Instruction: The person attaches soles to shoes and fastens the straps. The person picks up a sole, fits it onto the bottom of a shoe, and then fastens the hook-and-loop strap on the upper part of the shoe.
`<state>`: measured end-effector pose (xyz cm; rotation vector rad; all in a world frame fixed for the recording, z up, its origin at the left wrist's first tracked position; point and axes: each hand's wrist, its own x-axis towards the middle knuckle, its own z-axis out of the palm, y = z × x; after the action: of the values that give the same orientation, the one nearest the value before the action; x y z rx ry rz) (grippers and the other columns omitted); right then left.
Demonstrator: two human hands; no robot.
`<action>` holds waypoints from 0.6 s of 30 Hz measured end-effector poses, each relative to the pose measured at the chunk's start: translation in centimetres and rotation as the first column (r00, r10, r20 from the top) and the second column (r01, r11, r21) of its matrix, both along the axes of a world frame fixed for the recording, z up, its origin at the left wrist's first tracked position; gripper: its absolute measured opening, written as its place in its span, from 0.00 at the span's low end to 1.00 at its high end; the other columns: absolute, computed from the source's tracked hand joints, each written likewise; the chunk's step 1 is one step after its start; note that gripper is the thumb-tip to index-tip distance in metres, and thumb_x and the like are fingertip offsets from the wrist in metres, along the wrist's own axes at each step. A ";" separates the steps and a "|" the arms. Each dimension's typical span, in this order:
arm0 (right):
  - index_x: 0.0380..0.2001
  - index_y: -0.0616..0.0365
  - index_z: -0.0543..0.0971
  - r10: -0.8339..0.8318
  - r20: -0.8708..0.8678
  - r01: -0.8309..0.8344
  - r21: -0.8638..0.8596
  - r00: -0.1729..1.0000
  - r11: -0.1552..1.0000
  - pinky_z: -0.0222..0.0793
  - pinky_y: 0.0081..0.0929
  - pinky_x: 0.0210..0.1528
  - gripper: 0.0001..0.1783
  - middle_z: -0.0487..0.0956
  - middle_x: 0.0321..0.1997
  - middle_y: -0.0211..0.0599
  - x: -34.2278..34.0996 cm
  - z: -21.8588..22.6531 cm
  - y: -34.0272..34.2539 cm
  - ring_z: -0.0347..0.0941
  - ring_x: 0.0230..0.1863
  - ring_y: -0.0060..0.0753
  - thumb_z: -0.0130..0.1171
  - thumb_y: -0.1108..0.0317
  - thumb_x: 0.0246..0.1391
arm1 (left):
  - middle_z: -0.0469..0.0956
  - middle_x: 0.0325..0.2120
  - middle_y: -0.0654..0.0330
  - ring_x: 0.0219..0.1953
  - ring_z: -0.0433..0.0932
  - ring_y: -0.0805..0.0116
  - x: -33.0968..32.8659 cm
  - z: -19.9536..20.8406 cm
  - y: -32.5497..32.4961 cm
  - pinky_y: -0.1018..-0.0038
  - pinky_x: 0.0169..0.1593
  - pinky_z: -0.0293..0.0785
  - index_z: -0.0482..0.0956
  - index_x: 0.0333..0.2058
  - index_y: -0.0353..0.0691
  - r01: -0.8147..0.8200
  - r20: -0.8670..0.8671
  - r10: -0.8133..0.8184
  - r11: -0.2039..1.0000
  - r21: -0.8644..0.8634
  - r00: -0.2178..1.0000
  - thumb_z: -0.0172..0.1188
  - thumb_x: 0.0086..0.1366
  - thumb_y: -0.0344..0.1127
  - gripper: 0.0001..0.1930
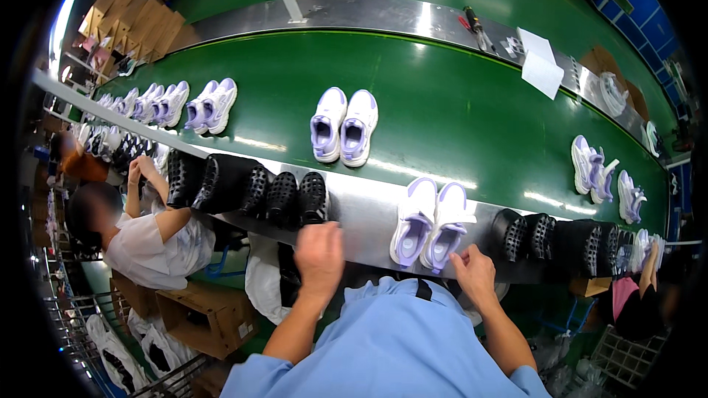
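Note:
A pair of white-and-lilac sneakers, a left one (413, 222) and a right one (445, 227), stands on the metal ledge in front of me, toes pointing away. My right hand (476, 271) has its bent fingers closed at the heel edge of the right sneaker. My left hand (319, 254) is smeared by motion near the end of a row of black shoe-shaped pieces with perforated surfaces (313, 197); its fingers cannot be made out. Farther off, another pair of white-and-lilac sneakers (341, 129) rests on the green conveyor belt (450, 114).
More sneaker pairs (212, 107) line the belt at left, others (592, 169) at right. Black perforated pieces (522, 234) stand right of my pair. A screwdriver (474, 22) and white paper (542, 66) lie on the far rail. A co-worker (151, 243) sits at left, another person at right.

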<state>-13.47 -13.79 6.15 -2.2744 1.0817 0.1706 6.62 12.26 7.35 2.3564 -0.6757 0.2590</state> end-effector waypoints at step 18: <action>0.36 0.67 0.81 0.055 0.178 -0.118 0.366 0.982 0.923 0.76 0.32 0.36 0.15 0.83 0.27 0.45 5.4 3.5 6.1 0.80 0.29 0.33 0.69 0.62 0.61 | 0.80 0.45 0.50 0.50 0.76 0.45 10.2 0.9 13.0 0.54 0.53 0.75 0.80 0.52 0.33 -0.488 0.156 0.462 0.839 0.241 0.873 0.75 0.58 0.37 0.25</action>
<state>-8.08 -7.72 9.64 -1.9513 0.7856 0.2028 16.85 25.23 8.26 2.7723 -0.1512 0.5230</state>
